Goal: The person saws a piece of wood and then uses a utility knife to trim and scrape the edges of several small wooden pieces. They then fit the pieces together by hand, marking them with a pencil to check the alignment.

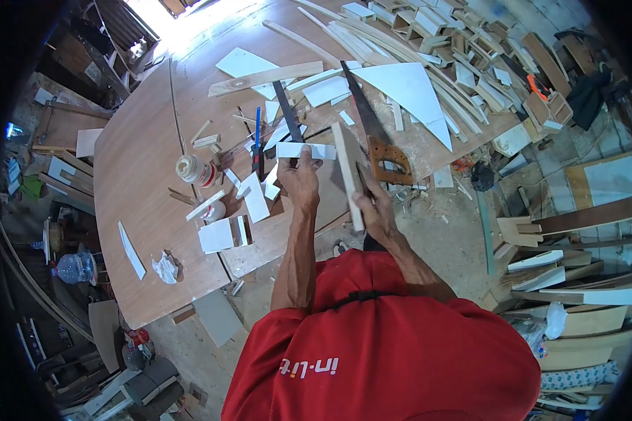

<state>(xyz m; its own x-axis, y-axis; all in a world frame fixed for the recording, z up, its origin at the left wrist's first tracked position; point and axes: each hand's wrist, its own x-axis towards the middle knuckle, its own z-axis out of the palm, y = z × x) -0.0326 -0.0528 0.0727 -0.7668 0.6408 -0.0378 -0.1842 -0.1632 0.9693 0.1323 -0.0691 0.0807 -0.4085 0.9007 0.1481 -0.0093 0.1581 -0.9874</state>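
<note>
My left hand is closed on a small white board piece, its thumb pressed against the near face. In my right hand is a flat wooden board, gripped from its far side and tilted upright. The board's pale long edge faces the white piece, a short gap apart. A handsaw with a wooden handle lies on the table just beyond my right hand. Past my left hand rests a dark flat metal strip, and beside it a blue-and-black tool.
The brown table carries an open jar, a white block, a crumpled white wad and a large white triangular panel. Long wood strips and box-like offcuts pile at the far right. Boards stack along the right side.
</note>
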